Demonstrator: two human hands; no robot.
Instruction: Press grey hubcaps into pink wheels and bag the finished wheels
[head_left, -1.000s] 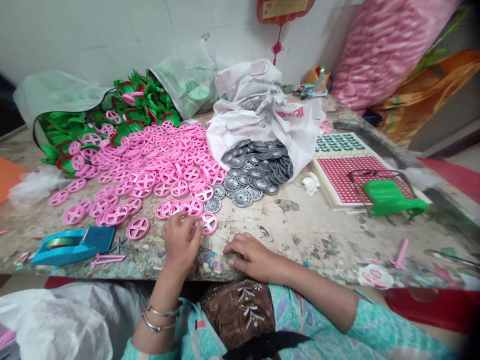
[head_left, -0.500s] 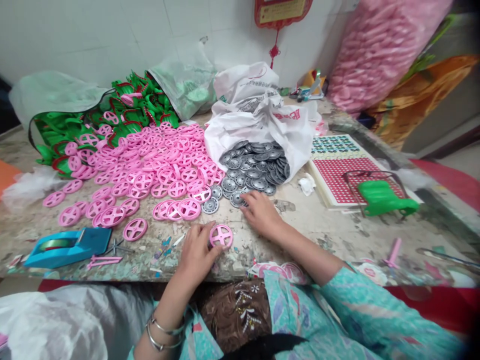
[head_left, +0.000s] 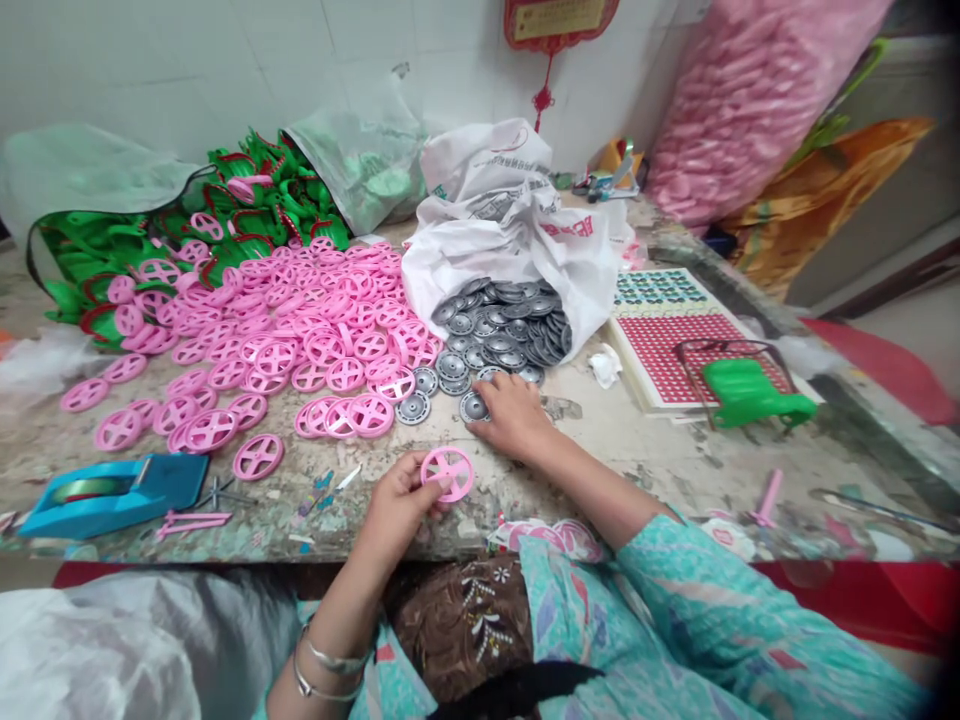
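The left hand [head_left: 403, 505] pinches a pink wheel [head_left: 451, 474] between thumb and fingers, just above the bench [head_left: 645, 465] near its front edge. The right hand [head_left: 516, 420] has its fingers on a grey disc [head_left: 472, 407] at the near side of the grey pile [head_left: 514, 325]; whether they grip it or only touch it, I cannot tell.

The pink wheel looks held mostly by one side, so a loose thumb could let it tip, drop and perhaps roll off the front edge. The grey disc lies close among others, so fingers closing carelessly could catch two, or push its neighbours aside. The grey pile spills from the mouth of a white bag [head_left: 517, 235]; a tug there could bring more sliding down. Left of it, overlapping pink wheels [head_left: 349, 416] lie near both hands, where a sweeping wrist could scatter them. Pink printed pieces [head_left: 562, 537] sit at the front edge, beneath the right forearm, and a sleeve could drag them off.
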